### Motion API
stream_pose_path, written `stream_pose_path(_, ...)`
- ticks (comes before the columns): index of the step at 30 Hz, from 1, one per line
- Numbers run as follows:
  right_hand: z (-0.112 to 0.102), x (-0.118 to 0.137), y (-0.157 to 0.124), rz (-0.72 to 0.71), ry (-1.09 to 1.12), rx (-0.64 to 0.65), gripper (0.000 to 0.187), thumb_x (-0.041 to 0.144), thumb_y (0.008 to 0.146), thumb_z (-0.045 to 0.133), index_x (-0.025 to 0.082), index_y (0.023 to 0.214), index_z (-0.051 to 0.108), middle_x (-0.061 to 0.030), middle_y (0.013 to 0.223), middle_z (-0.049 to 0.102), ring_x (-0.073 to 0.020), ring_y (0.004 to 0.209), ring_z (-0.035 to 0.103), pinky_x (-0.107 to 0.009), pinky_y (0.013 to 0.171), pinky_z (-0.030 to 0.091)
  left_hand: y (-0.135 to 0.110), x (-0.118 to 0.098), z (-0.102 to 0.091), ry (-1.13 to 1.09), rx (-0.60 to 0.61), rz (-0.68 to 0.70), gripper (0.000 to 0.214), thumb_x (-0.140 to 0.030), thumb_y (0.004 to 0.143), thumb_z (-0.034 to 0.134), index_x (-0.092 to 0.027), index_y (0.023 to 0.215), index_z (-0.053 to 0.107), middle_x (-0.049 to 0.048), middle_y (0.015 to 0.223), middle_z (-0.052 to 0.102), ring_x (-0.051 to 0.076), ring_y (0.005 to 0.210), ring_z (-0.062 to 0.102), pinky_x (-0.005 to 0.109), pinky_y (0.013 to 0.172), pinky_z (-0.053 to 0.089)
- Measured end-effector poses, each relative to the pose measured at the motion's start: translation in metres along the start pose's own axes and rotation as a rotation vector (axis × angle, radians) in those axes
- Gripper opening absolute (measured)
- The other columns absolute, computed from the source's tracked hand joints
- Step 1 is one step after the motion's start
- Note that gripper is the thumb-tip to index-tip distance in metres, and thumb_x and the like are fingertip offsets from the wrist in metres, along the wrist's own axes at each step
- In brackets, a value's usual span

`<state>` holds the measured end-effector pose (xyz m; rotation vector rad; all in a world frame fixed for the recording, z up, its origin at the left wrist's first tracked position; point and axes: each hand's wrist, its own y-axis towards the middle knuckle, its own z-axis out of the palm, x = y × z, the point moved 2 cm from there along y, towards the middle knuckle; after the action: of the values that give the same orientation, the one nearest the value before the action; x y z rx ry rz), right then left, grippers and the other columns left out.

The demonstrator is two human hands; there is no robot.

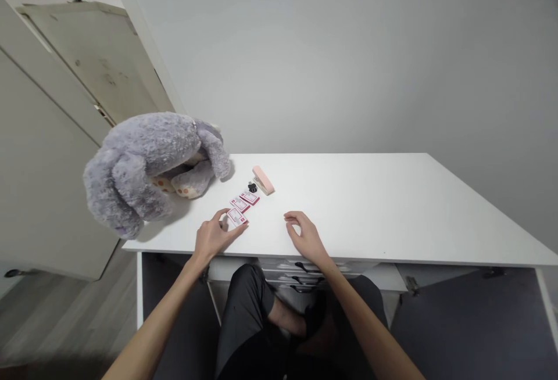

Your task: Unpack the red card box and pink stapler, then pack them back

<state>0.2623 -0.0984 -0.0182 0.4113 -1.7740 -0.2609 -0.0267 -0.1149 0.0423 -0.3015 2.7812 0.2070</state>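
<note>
Left hand: we see our left hand (213,235) over the near left part of the table (357,211); thumb and forefinger pinch the near box (238,217) from 2 sides; we cannot tell whether it is lifted off the surface
Right hand: our right hand (306,237) is by the front edge, well apart from the boxes; its fingers lie together and bend inward, with the thumb curved away and a gap between
Boxes: we count 3 small white boxes with red markings, in a slanting row; the near box is in our left hand, the middle box (240,204) just beyond it, the far box (250,197) beside that; the print is too small for us to read
Black piece: a small black object (252,187) sits just behind the far box; we cannot tell what it is
Stapler: a pink stapler (263,180) lies at a slant, just right of the black object
Plush toy: a big grey-lilac plush toy (152,142) slumps at the table's left end, left of the boxes
Drawers: below the tabletop, between our knees, we see drawers (283,276) with 3 dark handles.
</note>
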Motion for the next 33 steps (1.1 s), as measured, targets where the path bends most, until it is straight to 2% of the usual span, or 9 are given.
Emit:
stream_pose_path(4, -0.002, 0.007, 0.001, -0.001, 0.007, 0.049, 0.019, 0.032, 0.101, 0.056, 0.023, 0.111, 0.069, -0.0100, 0.115, 0.075, -0.0246, 0.102, 0.075, -0.045, 0.099, 0.060, -0.008, -0.021, 0.011, -0.110, -0.003, 0.105, 0.086, -0.080, 0.075, 0.075, -0.023, 0.137, 0.064, -0.0023, 0.066, 0.069, 0.025, 0.069, 0.071, 0.030, 0.066, 0.043)
stream_pose_path(8, -0.002, 0.010, 0.002, 0.080, 0.099, 0.066, 0.026, 0.043, 0.102, 0.061, 0.023, 0.115, 0.070, -0.0099, 0.113, 0.078, -0.0255, 0.104, 0.076, -0.044, 0.098, 0.061, -0.013, -0.050, 0.023, -0.230, 0.030, 0.229, 0.086, -0.078, 0.073, 0.078, -0.023, 0.138, 0.063, -0.0057, 0.062, 0.063, 0.021, 0.063, 0.066, 0.028, 0.065, 0.041)
stream_pose_path(12, -0.003, 0.012, 0.003, 0.147, 0.224, 0.081, 0.041, 0.050, 0.100, 0.063, 0.025, 0.132, 0.066, -0.0085, 0.115, 0.078, -0.0239, 0.105, 0.076, -0.041, 0.096, 0.062, -0.016, -0.077, 0.037, -0.352, 0.132, 0.365, 0.086, -0.075, 0.074, 0.080, -0.023, 0.139, 0.061, -0.0096, 0.058, 0.055, 0.017, 0.058, 0.058, 0.026, 0.063, 0.037)
stream_pose_path(15, -0.006, 0.010, 0.005, 0.201, 0.325, 0.088, 0.044, 0.054, 0.100, 0.062, 0.025, 0.133, 0.064, -0.0060, 0.107, 0.077, -0.0227, 0.097, 0.076, -0.037, 0.087, 0.063, -0.016, -0.090, 0.044, -0.377, 0.208, 0.466, 0.086, -0.071, 0.077, 0.081, -0.022, 0.144, 0.061, -0.0118, 0.054, 0.048, 0.016, 0.056, 0.053, 0.025, 0.062, 0.033)
stream_pose_path(20, -0.011, 0.006, 0.007, 0.256, 0.454, 0.011, 0.042, 0.059, 0.095, 0.068, 0.026, 0.118, 0.058, 0.0009, 0.084, 0.073, -0.0206, 0.077, 0.074, -0.033, 0.072, 0.062, -0.013, -0.095, 0.046, -0.413, 0.234, 0.465, 0.096, -0.067, 0.078, 0.082, -0.021, 0.157, 0.052, -0.0130, 0.054, 0.043, 0.014, 0.055, 0.047, 0.024, 0.064, 0.033)
stream_pose_path(23, -0.009, 0.003, 0.007, 0.284, 0.482, -0.001, 0.044, 0.060, 0.093, 0.071, 0.026, 0.116, 0.057, -0.0004, 0.088, 0.073, -0.0209, 0.076, 0.075, -0.034, 0.069, 0.064, -0.013, -0.091, 0.044, -0.460, 0.204, 0.423, 0.090, -0.068, 0.078, 0.081, -0.020, 0.151, 0.059, -0.0130, 0.054, 0.039, 0.013, 0.054, 0.041, 0.024, 0.063, 0.032)
stream_pose_path(26, -0.007, -0.001, 0.004, 0.310, 0.475, -0.073, 0.044, 0.062, 0.091, 0.073, 0.026, 0.111, 0.057, -0.0041, 0.097, 0.075, -0.0226, 0.079, 0.077, -0.034, 0.064, 0.065, -0.016, -0.088, 0.045, -0.488, 0.174, 0.404, 0.076, -0.069, 0.081, 0.078, -0.021, 0.138, 0.069, -0.0118, 0.055, 0.037, 0.012, 0.054, 0.038, 0.024, 0.062, 0.031)
stream_pose_path(30, -0.006, -0.006, 0.002, 0.334, 0.431, -0.162, 0.043, 0.065, 0.090, 0.073, 0.027, 0.099, 0.055, -0.0058, 0.099, 0.077, -0.0247, 0.081, 0.079, -0.037, 0.063, 0.067, -0.025, -0.092, 0.051, -0.440, 0.136, 0.407, 0.073, -0.069, 0.079, 0.079, -0.024, 0.137, 0.070, -0.0107, 0.055, 0.042, 0.012, 0.053, 0.041, 0.024, 0.061, 0.034)
stream_pose_path(33, -0.008, -0.005, 0.002, 0.332, 0.424, -0.177, 0.042, 0.065, 0.089, 0.074, 0.026, 0.098, 0.058, -0.0060, 0.097, 0.078, -0.0255, 0.083, 0.080, -0.038, 0.067, 0.068, -0.028, -0.099, 0.056, -0.412, 0.091, 0.403, 0.063, -0.065, 0.085, 0.076, -0.024, 0.133, 0.074, -0.0086, 0.056, 0.049, 0.012, 0.052, 0.046, 0.024, 0.062, 0.037)
